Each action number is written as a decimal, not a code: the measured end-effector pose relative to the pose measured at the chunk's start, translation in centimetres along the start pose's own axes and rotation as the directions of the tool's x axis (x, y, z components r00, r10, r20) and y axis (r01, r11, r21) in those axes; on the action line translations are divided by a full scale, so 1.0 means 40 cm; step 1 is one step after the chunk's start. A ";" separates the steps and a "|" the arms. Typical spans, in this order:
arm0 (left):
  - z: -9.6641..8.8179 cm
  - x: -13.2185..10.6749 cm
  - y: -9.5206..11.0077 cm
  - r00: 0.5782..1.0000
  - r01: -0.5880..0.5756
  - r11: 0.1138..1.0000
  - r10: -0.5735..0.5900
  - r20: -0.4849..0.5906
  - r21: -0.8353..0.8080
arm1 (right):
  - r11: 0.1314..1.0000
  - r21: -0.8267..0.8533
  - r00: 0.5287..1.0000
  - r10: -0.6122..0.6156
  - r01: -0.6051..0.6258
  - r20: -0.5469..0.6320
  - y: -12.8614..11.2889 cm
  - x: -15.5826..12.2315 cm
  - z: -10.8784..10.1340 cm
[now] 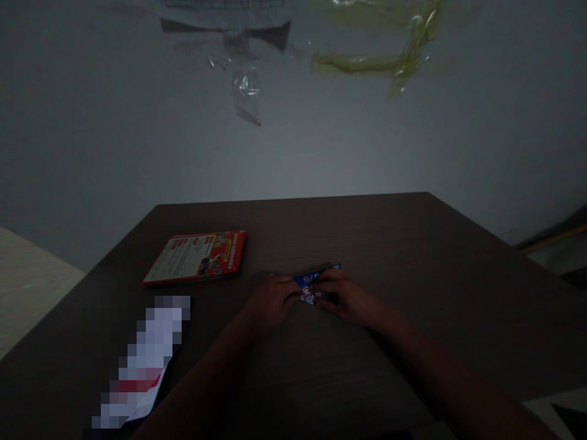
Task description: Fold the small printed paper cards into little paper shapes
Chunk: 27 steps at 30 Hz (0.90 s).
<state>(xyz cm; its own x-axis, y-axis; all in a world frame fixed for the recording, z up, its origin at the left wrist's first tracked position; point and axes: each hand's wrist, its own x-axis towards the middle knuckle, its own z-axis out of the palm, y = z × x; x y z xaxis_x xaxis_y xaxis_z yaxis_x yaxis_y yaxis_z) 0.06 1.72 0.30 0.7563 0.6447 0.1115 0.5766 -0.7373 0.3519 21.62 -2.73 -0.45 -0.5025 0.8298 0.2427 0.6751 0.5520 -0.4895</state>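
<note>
Between my hands on the table lies a small piece of folded paper (308,292), blue with a white and red pattern, one pointed corner sticking up at the far right. My left hand (274,298) presses its left edge, with the fingers bent and close together. On the other side, my right hand (348,298) grips the paper's right part with thumb and fingers curled round it. The fingers cover much of the paper, and the dim light hides its exact folds.
The dark wooden table (367,232) stands against a grey wall (321,146) with peeling tape on it. A red illustrated book or flat box (195,260) lies at the left. Nearer me on that side is a blurred-out white sheet or packet (149,360).
</note>
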 end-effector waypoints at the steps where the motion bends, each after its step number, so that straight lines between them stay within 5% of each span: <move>1: 0.001 0.002 0.000 1.000 0.002 1.000 -0.002 -0.003 -0.007 | 1.000 0.010 1.000 -0.005 0.005 0.001 0.000 0.000 0.002; 13: 0.021 0.004 -0.002 0.977 0.172 0.959 -0.195 -0.086 -0.227 | 0.998 0.058 0.999 -0.034 0.035 -0.020 0.000 0.004 0.015; 27: 0.026 0.022 -0.016 0.895 0.379 0.895 -0.419 -0.153 -0.234 | 0.994 -0.106 0.998 -0.027 0.032 0.050 -0.039 0.008 0.011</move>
<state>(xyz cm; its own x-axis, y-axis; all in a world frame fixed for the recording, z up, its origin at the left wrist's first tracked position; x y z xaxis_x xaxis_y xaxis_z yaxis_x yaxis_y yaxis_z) 0.66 2.56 -0.80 0.3878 0.9169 0.0947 0.7306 -0.3684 0.5749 20.15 -3.37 0.03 -0.5467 0.8096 0.2135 0.7122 0.5838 -0.3899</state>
